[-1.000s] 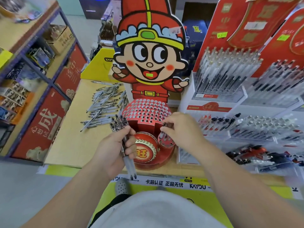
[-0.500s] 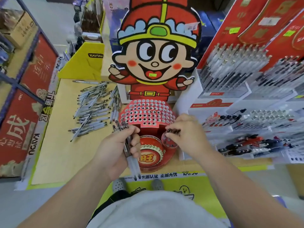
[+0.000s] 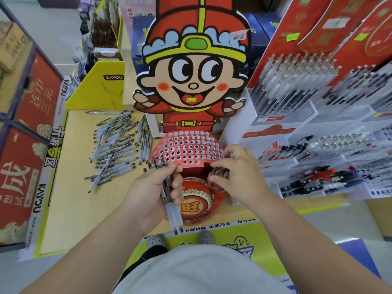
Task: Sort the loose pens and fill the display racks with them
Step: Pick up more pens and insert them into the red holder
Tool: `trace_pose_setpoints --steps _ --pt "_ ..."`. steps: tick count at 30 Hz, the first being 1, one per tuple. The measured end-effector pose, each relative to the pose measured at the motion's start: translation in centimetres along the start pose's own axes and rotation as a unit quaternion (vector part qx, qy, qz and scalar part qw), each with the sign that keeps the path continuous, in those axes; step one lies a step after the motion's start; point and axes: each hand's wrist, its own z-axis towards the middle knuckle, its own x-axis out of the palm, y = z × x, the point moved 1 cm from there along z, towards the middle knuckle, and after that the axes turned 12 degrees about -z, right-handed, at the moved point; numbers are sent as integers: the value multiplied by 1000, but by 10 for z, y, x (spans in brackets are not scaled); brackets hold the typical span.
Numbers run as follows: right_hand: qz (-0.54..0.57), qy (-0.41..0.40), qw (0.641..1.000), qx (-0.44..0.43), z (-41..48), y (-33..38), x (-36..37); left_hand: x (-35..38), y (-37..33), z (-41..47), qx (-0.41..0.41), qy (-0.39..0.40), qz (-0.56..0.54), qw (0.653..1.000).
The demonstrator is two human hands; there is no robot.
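Note:
A red display rack [image 3: 188,147] with many round holes stands under a big cartoon figure board [image 3: 193,66]. In front of it sit a red round tub [image 3: 197,206] and a small clear cup [image 3: 217,181] packed with dark pen tops. My left hand [image 3: 152,192] grips a bundle of clear pens [image 3: 169,198], tips pointing toward me. My right hand [image 3: 239,179] has its fingers curled over the small cup and pinches at the pens in it. A heap of loose pens [image 3: 118,143] lies on the wooden tabletop [image 3: 70,200] to the left.
White tiered racks [image 3: 318,149] full of pens rise on the right, with red backing cards above. A yellow cardboard stand [image 3: 99,88] is behind the loose pens. Red boxes on a blue shelf unit [image 3: 23,145] stand at the left. My shoes show below the table edge.
The view has tipped and shifted; the shelf unit slid left. My left hand drew closer to the rack with its bundle. My right hand stays at the small cup.

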Motion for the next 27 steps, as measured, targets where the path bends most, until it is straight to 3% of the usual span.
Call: trace_pose_setpoints --steps 4,8,13,19,24,27 --pt "107 -58 993 2 -9 3 -24 13 3 2 0 -2 28 1000" --pt "349 59 935 26 -14 4 -53 40 13 1 -69 51 140 986" --pt "501 128 856 17 -29 -15 -61 79 32 -2 -114 139 191 965" --pt "534 118 837 -10 -50 -44 -66 101 63 -5 -101 143 215 961" --pt "540 60 839 42 -58 -71 -68 108 76 -9 -59 96 258 959" --pt "557 70 826 43 -61 -77 -70 107 79 -12 -23 79 284 955"
